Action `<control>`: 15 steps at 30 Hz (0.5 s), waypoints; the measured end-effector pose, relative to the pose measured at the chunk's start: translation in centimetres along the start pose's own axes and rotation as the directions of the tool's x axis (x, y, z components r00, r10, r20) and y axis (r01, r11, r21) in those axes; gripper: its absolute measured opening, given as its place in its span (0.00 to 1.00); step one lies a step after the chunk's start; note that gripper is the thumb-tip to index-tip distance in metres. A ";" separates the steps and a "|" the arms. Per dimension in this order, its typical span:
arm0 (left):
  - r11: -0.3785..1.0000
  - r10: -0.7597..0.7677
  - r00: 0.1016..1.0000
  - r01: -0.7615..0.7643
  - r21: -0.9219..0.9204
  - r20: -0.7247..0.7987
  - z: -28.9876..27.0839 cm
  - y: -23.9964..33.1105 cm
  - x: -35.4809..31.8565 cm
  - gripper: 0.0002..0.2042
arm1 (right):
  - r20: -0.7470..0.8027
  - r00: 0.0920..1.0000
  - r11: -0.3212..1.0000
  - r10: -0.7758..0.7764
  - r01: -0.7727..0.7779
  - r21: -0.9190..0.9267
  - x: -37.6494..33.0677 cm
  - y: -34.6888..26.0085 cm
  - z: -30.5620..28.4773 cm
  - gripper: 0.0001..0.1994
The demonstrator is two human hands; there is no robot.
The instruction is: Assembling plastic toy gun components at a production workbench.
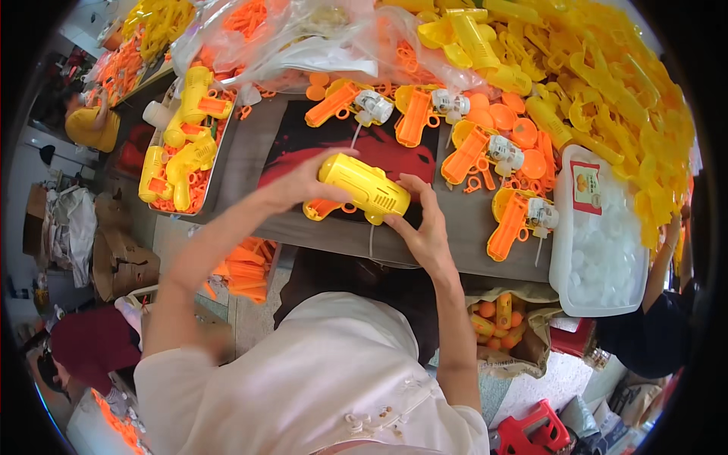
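Both my hands hold one yellow toy gun (362,187) with an orange grip, just above the near edge of the table (455,227). My left hand (297,184) grips its left end. The fingers of my right hand (422,220) press on its right end from below. Several half-built toy guns, orange inside with white motor parts, lie open on the table beyond it; the nearest is (413,114). Another (514,218) lies to the right of my right hand.
A tray (155,136) of finished yellow guns stands at the left. A white tub (599,250) of white parts sits at the right. A large heap of yellow shells (607,83) fills the far right. Clear plastic bags (303,38) lie at the back. A person's arm (660,265) reaches in at right.
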State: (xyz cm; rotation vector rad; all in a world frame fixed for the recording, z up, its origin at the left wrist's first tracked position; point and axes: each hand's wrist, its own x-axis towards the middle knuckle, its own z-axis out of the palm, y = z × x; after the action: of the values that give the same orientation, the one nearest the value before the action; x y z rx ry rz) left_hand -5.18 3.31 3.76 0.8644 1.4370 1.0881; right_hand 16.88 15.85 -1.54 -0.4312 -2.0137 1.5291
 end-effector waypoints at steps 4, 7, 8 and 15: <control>0.997 0.071 0.996 -0.070 0.014 -0.048 1.7 -0.3 -0.1 0.28 | 0.060 0.998 1.000 0.007 -0.008 0.009 0.0 -0.2 -1.4 0.28; 0.928 0.259 0.966 -0.243 0.282 -0.023 2.9 0.5 -0.4 0.24 | 0.030 0.991 0.973 0.129 -0.133 0.190 1.2 -1.2 -2.2 0.15; 0.927 0.267 0.963 -0.250 0.279 -0.024 3.4 0.5 -0.4 0.24 | 0.082 0.974 0.939 0.210 -0.224 0.261 1.6 -1.2 -1.5 0.13; 0.773 0.444 0.895 -0.358 0.524 -0.043 4.7 1.2 -1.3 0.27 | 0.012 0.994 0.994 -0.106 0.106 0.018 1.4 -4.1 0.8 0.24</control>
State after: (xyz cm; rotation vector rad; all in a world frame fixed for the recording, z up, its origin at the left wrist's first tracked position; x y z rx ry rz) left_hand -0.42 3.20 5.29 1.5497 1.7657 1.1278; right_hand 15.68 14.85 2.53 -0.3033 -1.9982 1.4872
